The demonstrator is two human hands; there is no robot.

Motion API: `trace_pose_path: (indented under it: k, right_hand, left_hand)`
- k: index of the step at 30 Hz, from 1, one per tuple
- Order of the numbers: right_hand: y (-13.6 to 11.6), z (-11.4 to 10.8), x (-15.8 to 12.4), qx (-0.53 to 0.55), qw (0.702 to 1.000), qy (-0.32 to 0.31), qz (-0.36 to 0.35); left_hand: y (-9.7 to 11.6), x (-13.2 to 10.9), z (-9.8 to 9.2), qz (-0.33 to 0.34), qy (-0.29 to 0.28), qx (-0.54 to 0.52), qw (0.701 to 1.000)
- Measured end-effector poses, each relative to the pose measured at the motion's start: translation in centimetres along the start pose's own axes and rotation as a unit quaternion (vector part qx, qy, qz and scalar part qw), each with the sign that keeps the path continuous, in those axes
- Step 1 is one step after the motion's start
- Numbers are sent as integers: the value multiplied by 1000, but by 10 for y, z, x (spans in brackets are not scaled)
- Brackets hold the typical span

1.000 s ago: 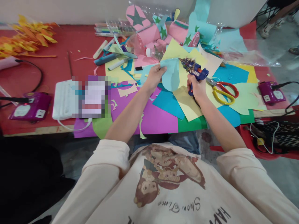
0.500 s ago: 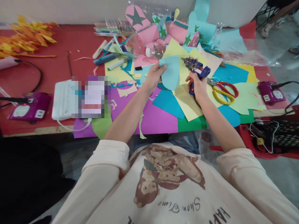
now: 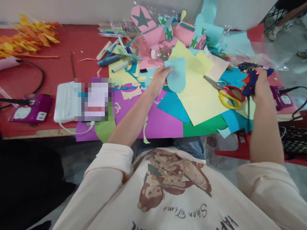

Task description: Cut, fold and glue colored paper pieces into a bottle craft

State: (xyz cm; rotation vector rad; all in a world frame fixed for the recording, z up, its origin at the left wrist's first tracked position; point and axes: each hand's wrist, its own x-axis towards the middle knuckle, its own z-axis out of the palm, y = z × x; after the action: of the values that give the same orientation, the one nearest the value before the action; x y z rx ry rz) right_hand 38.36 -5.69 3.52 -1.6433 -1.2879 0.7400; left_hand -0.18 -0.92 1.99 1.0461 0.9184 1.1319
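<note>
My left hand (image 3: 161, 80) pinches the left edge of a light blue paper piece (image 3: 177, 76) with a rounded lower end, held above the sheets. Over at the right, my right hand (image 3: 261, 83) is wrapped round the handle of a dark blue hot glue gun (image 3: 251, 80) with an orange trigger. Its nozzle end, cluttered with dark bits, points left, and a cord hangs below. Between the hands, red-and-yellow scissors (image 3: 229, 95) lie on a large pale yellow sheet (image 3: 199, 102). The glue gun is just right of the scissors' handles.
Pink and blue paper shapes with green stars (image 3: 165, 32) pile up at the back beside a clear plastic bottle (image 3: 160, 55). Markers (image 3: 104, 50) lie left of them. A white box (image 3: 67, 102), purple power sockets (image 3: 31, 108) and orange-yellow paper fringe (image 3: 28, 36) occupy the left.
My right hand has carried the glue gun to the right, from above the yellow sheet to past the scissors. My left hand still holds the light blue paper in nearly the same place.
</note>
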Motion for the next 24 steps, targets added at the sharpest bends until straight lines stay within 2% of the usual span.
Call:
trace_pose_path:
  k: [2,4,6,8,9,11,12,14,16,18,21,24]
  right_hand:
    - [7,-29,-2,-61,995,33,69]
    - [8,-52,-8,-152,984,36,89]
    - [0,-64,-17,-187,982,32,8]
    - [-17,-58,-28,-183,979,41,-80]
    - [-29,-47,-34,-177,978,60,-92]
    - [-54,-12,-45,-152,984,77,-55]
    - [-65,10,-49,-113,991,53,-36]
    - [-82,56,-55,-49,997,-48,-16]
    - [-91,99,-56,-19,992,-121,-20]
    - [-95,133,-53,58,980,-192,-9]
    - [-99,168,-45,103,977,-187,-21]
    - [-103,186,-36,125,973,-190,-25]
  left_hand:
    - [2,-2,1,-3,0,2,1000]
    - [3,-4,2,-6,0,4,1000]
    - [4,-6,4,-9,-8,5,1000]
    - [5,-7,6,-13,-18,5,1000]
    - [4,-8,7,-14,-25,4,1000]
    - [3,-7,9,-17,-36,5,999]
    - [3,-7,9,-20,-38,5,999]
    - [2,-7,10,-26,-37,6,999]
    - [1,-8,12,-30,-31,9,999]
    - [1,-11,15,-31,-28,12,999]
    - [6,-14,18,-34,-38,18,999]
    - [18,-12,16,-52,-49,67,995]
